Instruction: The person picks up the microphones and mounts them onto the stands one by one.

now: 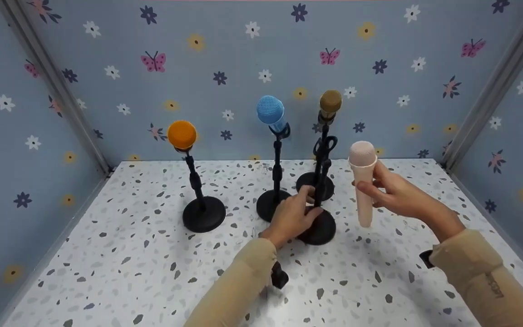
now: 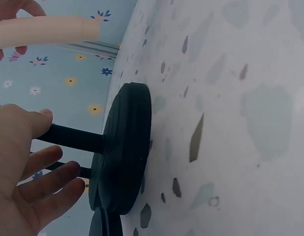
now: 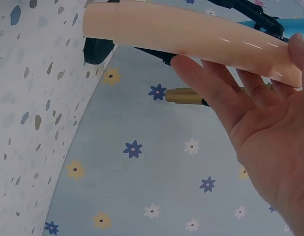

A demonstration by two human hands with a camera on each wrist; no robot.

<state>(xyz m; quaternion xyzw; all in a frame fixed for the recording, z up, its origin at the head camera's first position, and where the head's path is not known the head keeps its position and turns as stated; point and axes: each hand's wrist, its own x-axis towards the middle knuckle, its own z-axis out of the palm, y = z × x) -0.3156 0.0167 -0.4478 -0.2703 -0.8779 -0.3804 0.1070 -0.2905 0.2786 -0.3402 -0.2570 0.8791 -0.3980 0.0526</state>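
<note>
My right hand holds a pale peach microphone nearly upright, head up, above the table. Its smooth handle crosses the right wrist view, with the fingers around its head-side part. Just left of it, my left hand grips the thin pole of a black microphone stand low down, above its round base. In the left wrist view the thumb lies on the pole while other fingers spread loosely beside it. The holder atop this stand carries no microphone and overlaps the stand behind.
Behind stands a brown-gold microphone on its own stand. A blue microphone on a stand is left of it, and an orange one farther left. The speckled white table meets flower-patterned blue walls at the back and sides.
</note>
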